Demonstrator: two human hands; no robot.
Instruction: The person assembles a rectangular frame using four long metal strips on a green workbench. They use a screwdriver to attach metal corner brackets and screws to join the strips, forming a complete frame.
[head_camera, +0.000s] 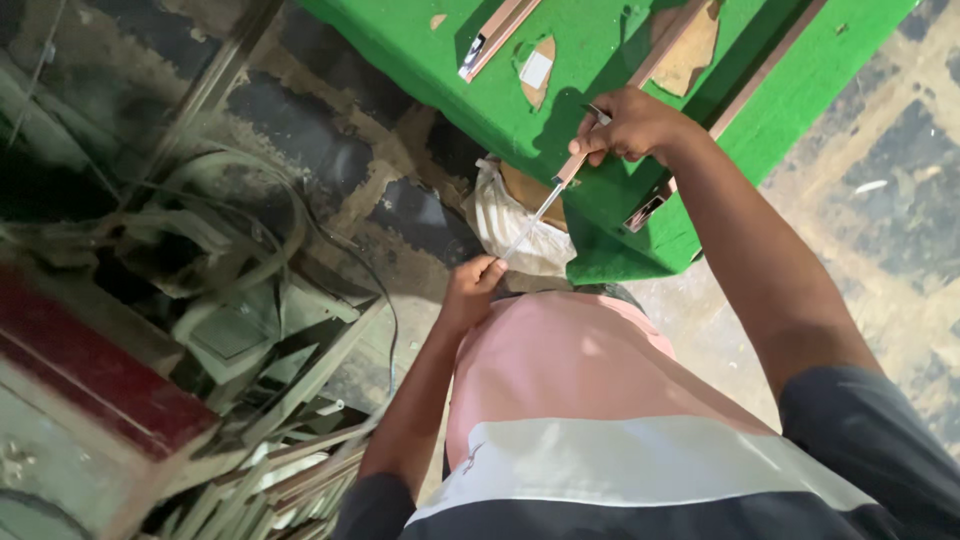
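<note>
screwdriver (548, 200), slim with a pale orange handle and a thin metal shaft, is held slantwise just off the near edge of the green counter (600, 70), its handle over the counter's edge and its tip below it, out over the floor. the right hand (632, 125) is closed around the handle, its grip pressed tight on it, seemingly so the tool can be steadied from above. the left hand (472, 285) is raised to the tip of the shaft, finger and thumb pinching it, as if the point were being held, checked or wiped; what exactly is between the fingertips cannot be told. on the counter, beyond the right hand, long pinkish metal strips (495, 38) are laid, with torn patches showing in the green cover. below the counter's edge a white bag (510, 225) is tucked. well to the left of the counter, tangled straps and metal offcuts (250, 300) are heaped on the floor.
</note>
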